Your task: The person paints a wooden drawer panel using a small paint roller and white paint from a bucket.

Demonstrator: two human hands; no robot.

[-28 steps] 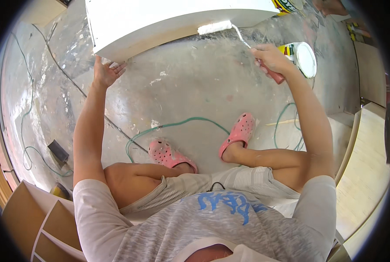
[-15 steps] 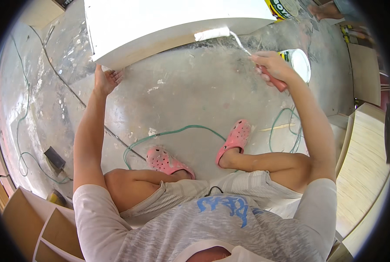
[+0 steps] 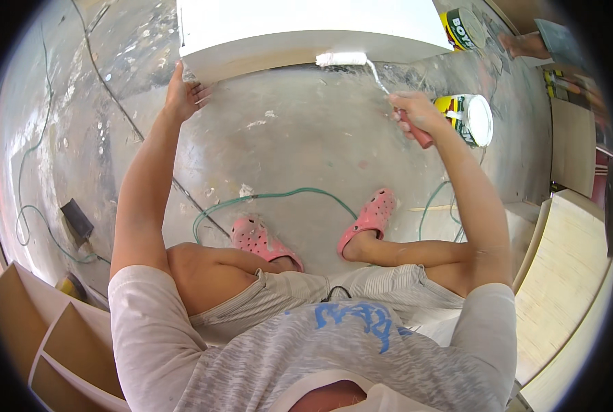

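A large white box-shaped piece (image 3: 313, 24) reaches out of the far edge of the picture, its front side (image 3: 265, 51) facing me and partly bare. My right hand (image 3: 416, 113) is wrapped round the red handle of a paint roller (image 3: 341, 59). The roller's white sleeve lies along the lower edge of that front side, right of its middle. At the box's left front corner is my left hand (image 3: 187, 95), thumb up by the corner and fingers apart, gripping nothing I can see. Whether the thumb touches the corner is hard to tell.
Two paint pails stand at right, one pail (image 3: 468, 118) beside my right hand, another pail (image 3: 463, 29) by the box. A green hose (image 3: 279, 193) loops near my pink clogs (image 3: 372, 216). Shelving (image 3: 66, 336) and pale panels (image 3: 560, 275) flank me. Another person's foot (image 3: 516, 47) shows far right.
The whole view has swung, so the box, pails and both hands sit differently in the picture. My right hand still holds the roller against the front side; the left stays by the corner.
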